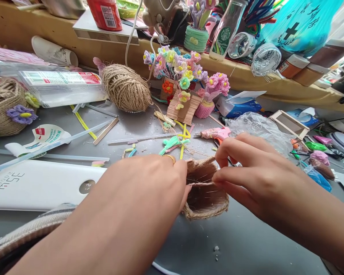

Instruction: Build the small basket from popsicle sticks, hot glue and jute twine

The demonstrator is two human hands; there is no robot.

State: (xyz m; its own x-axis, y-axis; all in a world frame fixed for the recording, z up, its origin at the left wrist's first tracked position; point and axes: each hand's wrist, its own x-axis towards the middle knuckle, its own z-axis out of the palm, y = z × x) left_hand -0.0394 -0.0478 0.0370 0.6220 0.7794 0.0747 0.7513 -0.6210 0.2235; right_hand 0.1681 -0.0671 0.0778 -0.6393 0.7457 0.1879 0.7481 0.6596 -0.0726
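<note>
Bench, near centre: twine basket, between left hand and right hand. Behind basket: glue gun. Further back: flower bunch, twine ball to its left. Left of left hand: power bank. Rear shelf: glass bottle.

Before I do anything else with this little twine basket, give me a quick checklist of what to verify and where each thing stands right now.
1. Left hand steadies the twine basket at its rim: ok.
2. Right hand pinches the opposite rim with its fingertips: ok.
3. Basket sits on the grey table: ok.
4. Glue gun lies just behind the basket, apart from both hands: ok.
5. Whether the glue gun is hot: cannot tell.
6. Twine ball lies farther back, to the left: ok.
</note>
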